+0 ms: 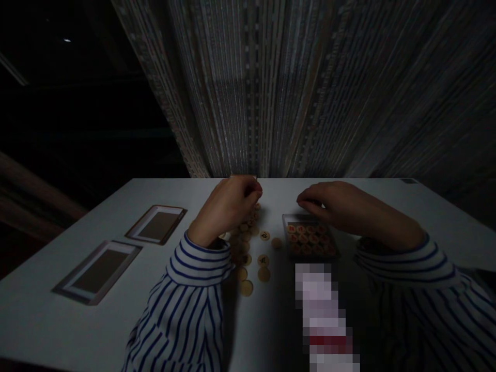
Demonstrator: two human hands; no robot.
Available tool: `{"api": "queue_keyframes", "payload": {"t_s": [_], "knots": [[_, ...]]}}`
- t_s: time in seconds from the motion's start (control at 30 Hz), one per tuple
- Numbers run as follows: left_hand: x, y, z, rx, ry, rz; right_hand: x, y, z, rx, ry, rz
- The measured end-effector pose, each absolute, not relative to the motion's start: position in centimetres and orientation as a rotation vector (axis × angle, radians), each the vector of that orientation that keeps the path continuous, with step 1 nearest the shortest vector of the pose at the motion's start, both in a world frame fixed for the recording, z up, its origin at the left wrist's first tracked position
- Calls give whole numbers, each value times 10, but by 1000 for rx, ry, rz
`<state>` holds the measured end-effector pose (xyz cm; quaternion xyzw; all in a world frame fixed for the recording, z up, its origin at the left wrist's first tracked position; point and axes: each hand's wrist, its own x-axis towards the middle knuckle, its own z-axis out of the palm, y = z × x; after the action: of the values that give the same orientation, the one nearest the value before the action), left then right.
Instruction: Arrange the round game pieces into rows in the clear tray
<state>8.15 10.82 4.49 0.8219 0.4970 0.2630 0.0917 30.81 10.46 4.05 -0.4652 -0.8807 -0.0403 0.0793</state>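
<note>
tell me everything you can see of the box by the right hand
The box is shallow and squarish, its pale rim looking like clear plastic. It lies flat on the white table, right of the loose discs. Inside, round discs with red characters sit in three visible rows of four. The right hand hovers by its far right corner, hiding part of it; no contact shows.
</note>
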Motion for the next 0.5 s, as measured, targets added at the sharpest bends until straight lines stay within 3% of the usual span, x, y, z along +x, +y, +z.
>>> {"api": "queue_keyframes", "payload": {"t_s": [0.5], "knots": [[68,99,59,2393,1455,836,272,100,49,-1342,-2668,-90]]}}
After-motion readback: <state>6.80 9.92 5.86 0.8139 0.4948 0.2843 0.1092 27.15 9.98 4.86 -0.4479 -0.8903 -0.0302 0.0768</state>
